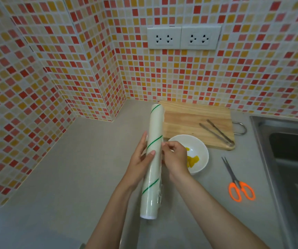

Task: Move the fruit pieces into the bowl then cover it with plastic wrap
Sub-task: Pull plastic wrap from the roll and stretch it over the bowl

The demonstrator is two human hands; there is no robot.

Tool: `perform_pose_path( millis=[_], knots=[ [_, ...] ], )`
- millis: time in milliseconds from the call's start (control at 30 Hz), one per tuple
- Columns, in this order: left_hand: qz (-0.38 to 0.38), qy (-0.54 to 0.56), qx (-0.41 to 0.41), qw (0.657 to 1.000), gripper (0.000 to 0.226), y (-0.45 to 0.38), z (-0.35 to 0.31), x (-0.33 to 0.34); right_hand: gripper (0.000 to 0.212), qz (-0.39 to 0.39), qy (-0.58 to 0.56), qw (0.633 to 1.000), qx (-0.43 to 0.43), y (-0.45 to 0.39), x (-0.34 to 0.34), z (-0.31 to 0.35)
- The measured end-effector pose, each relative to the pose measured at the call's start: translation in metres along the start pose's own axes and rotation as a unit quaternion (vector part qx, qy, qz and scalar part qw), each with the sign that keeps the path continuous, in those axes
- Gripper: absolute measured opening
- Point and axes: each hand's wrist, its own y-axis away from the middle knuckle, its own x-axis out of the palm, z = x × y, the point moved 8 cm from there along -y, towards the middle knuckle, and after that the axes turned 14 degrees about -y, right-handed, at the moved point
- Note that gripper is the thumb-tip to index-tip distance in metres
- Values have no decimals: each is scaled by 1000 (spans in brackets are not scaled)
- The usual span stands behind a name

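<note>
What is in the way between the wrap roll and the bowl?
Only the right hand, which pinches at the roll's edge and hangs partly over the bowl. The left hand holds the roll. The bowl sits open beside the roll, with the fruit pieces inside.

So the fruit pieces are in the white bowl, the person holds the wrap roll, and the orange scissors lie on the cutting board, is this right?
Not quite: the head view shows the orange scissors on the grey counter, not on the cutting board; the tongs lie there. The fruit pieces are in the white bowl, and both hands hold the wrap roll.
</note>
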Motion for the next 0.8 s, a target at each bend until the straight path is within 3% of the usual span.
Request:
perform_pose_path(
  millis=[100, 300, 533, 800],
  knots=[
    [15, 33, -47, 998, 74, -5, 6, 10, 11, 27, 3, 1000, 4, -6, -2, 9],
    [16, 161, -96, 982, 62, -15, 0, 24, 24, 56, -100, 993, 22, -12, -11, 26],
    [59, 181, -112, 975, 76, -24, -8, 30, 24, 46, -88, 995, -12, -19, -30, 48],
    [144, 202, -122, 961, 31, -19, -14, 51, 23, 43, -91, 995, 1, -26, -49, 61]
  ],
)
